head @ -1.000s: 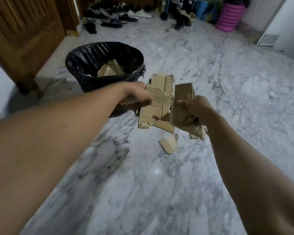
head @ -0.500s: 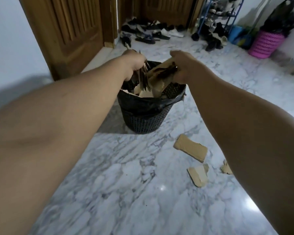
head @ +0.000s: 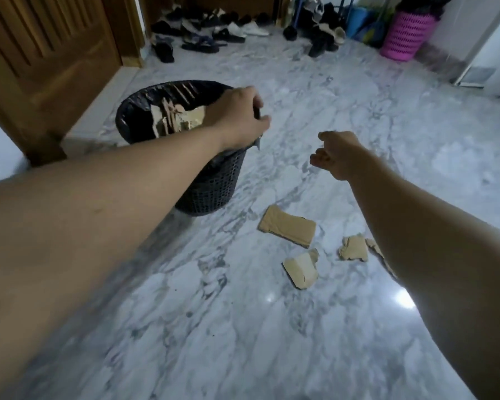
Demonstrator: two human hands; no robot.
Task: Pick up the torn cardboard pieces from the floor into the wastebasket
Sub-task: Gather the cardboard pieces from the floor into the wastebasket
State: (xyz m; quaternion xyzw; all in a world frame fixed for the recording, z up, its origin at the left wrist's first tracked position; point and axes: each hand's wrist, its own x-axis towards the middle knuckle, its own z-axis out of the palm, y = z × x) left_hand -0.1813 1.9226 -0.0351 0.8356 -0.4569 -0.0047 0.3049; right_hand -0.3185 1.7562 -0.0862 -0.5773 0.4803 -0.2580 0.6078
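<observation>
Wastebasket [head: 211,189]: black, lattice-weave wall; glossy black liner [head: 132,118].
Cardboard pieces [head: 287,228]: tan, paler on torn faces.
Floor [head: 243,327]: white marble, grey veining.
Door [head: 46,53]: warm brown wood, slatted.
Far basket [head: 403,36]: bright pink, lattice weave.
Shoes [head: 208,36]: mostly black, a few white.

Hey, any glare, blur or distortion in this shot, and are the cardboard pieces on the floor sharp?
Head view: a bright glare spot on the marble floor at lower right; head view: the wide lens tilts the door at upper left; head view: the lower left corner is smeared, yet the cardboard pieces beside the wastebasket look fairly sharp.
</observation>
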